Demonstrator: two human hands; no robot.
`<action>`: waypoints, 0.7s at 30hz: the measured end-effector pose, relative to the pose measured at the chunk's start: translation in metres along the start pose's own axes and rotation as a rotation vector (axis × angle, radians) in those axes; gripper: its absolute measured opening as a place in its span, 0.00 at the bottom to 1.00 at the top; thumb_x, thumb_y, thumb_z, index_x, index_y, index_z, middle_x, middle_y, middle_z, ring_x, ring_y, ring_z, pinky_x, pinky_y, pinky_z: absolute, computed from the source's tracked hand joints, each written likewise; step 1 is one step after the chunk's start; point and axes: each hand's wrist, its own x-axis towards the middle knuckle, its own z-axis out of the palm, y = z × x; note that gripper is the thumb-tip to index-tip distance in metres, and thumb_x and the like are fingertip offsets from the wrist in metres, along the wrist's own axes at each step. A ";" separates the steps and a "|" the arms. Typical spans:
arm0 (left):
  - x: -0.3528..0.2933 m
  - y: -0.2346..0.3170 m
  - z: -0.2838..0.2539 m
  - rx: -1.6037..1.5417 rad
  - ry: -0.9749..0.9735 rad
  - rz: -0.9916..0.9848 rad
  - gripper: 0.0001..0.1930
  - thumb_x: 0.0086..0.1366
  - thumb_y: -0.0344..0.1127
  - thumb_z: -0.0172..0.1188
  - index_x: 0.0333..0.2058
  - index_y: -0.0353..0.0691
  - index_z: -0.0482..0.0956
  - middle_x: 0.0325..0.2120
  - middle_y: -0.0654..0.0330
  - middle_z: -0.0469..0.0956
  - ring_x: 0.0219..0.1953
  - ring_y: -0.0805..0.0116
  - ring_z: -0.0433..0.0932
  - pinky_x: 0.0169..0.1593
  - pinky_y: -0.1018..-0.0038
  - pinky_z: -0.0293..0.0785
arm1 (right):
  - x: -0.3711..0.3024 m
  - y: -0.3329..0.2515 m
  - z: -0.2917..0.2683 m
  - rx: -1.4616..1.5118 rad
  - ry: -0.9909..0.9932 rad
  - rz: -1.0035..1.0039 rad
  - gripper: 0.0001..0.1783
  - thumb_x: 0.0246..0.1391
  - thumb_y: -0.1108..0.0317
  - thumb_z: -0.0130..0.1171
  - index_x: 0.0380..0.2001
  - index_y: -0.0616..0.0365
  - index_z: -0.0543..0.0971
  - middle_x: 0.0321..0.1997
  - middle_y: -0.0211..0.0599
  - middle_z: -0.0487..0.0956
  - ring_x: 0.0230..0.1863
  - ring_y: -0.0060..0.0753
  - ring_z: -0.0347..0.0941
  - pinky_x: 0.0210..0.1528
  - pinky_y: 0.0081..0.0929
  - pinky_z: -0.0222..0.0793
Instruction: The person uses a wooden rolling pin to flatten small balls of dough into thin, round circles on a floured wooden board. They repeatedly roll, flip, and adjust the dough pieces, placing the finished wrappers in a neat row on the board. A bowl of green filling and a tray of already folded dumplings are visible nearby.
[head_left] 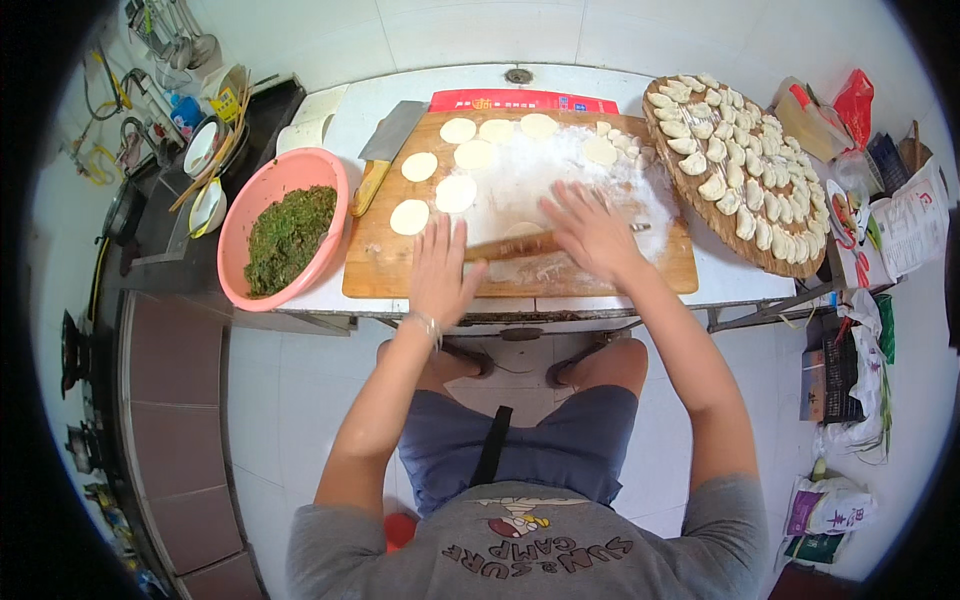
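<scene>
A wooden rolling pin (515,246) lies crosswise near the front of a floured wooden board (375,284). My left hand (440,268) rests over its left end with the fingers stretched out. Flat on its right part lies my right hand (588,232), fingers spread. A dough round (524,229) shows partly from behind the pin. Several rolled wrappers (456,193) are spread over the left and back of the board. Small dough pieces (632,148) sit at the back right beside another round (600,151).
Left of the board stands a pink basin (232,245) of green filling (290,240). A cleaver (392,132) lies across the board's left edge. At the right, a round wooden board (745,238) carries rows of dumplings (735,155). Bowls (208,208) stand on the dark counter at far left.
</scene>
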 end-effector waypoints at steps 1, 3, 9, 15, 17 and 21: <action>0.017 -0.004 0.001 0.011 0.035 -0.017 0.35 0.69 0.52 0.48 0.68 0.37 0.56 0.69 0.41 0.52 0.71 0.41 0.49 0.71 0.49 0.45 | 0.013 0.006 0.008 0.044 0.029 0.045 0.30 0.67 0.47 0.40 0.70 0.40 0.61 0.75 0.42 0.55 0.74 0.52 0.51 0.74 0.53 0.44; 0.045 -0.005 -0.007 0.042 0.057 -0.041 0.35 0.71 0.56 0.43 0.68 0.37 0.58 0.69 0.43 0.54 0.71 0.43 0.50 0.71 0.50 0.44 | 0.026 0.016 0.019 0.104 0.003 0.154 0.30 0.68 0.47 0.39 0.69 0.42 0.62 0.76 0.43 0.55 0.74 0.52 0.51 0.74 0.53 0.43; 0.010 -0.009 -0.008 0.013 -0.009 0.063 0.36 0.69 0.57 0.47 0.67 0.38 0.60 0.69 0.43 0.55 0.71 0.42 0.50 0.72 0.51 0.43 | -0.007 0.003 -0.004 0.148 0.006 0.010 0.31 0.61 0.49 0.53 0.64 0.49 0.67 0.64 0.44 0.67 0.64 0.51 0.63 0.65 0.50 0.56; 0.024 0.005 -0.002 -0.011 0.107 0.178 0.32 0.65 0.45 0.57 0.65 0.40 0.64 0.67 0.48 0.60 0.69 0.44 0.55 0.70 0.48 0.46 | -0.016 0.014 -0.003 0.293 0.166 -0.062 0.22 0.48 0.60 0.68 0.44 0.56 0.74 0.41 0.41 0.75 0.45 0.49 0.73 0.45 0.41 0.70; 0.030 0.018 -0.008 -0.075 0.131 0.300 0.30 0.60 0.39 0.63 0.61 0.40 0.68 0.63 0.49 0.65 0.65 0.45 0.61 0.68 0.49 0.54 | -0.014 0.015 -0.001 0.324 0.170 -0.064 0.21 0.48 0.61 0.68 0.42 0.57 0.74 0.39 0.42 0.75 0.43 0.50 0.74 0.43 0.40 0.71; 0.045 0.031 -0.005 -0.283 0.206 0.471 0.23 0.50 0.29 0.68 0.47 0.39 0.76 0.50 0.53 0.74 0.52 0.49 0.73 0.55 0.57 0.70 | -0.011 0.017 -0.005 0.371 0.112 -0.043 0.18 0.51 0.63 0.66 0.44 0.56 0.75 0.40 0.41 0.76 0.42 0.51 0.75 0.42 0.39 0.72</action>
